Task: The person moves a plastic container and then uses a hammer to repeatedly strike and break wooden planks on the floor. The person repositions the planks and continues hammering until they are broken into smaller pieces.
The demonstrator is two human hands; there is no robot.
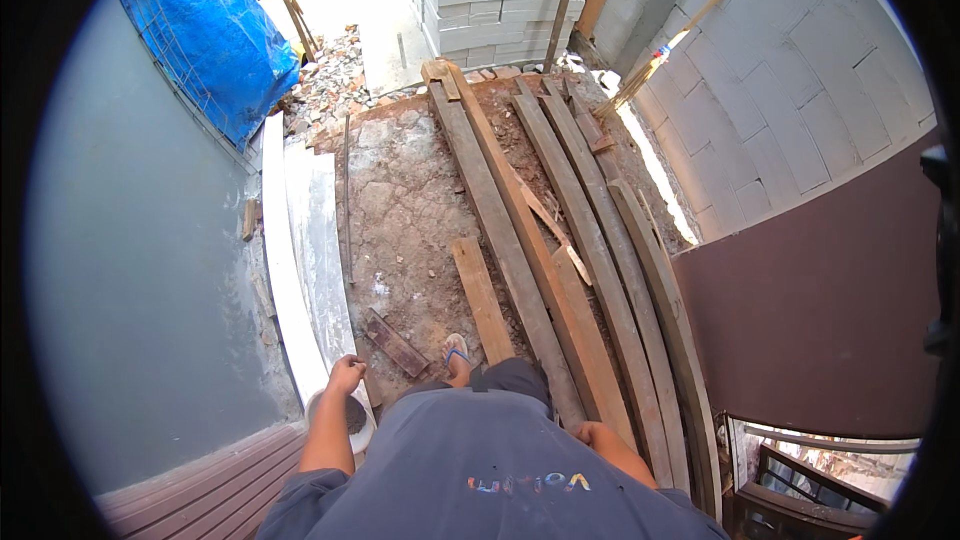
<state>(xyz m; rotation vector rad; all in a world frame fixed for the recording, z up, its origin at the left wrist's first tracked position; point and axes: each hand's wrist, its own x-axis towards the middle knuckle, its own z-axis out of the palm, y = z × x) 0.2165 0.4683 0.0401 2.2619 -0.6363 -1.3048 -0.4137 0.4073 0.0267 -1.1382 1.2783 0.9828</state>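
I stand on a dirt floor with both arms hanging at my sides. My left hand has its fingers curled and holds nothing; it hangs just above a white round container at the foot of the grey wall. Only a sliver of my right hand shows, beside my hip and over the near ends of the long planks; its fingers are hidden. My foot in a blue sandal rests on the ground next to a short plank.
Several long weathered planks run away from me across the dirt. White boards lie along the grey wall on the left, under a blue tarp. A small dark board, rubble, a block wall and a brown panel surround the floor.
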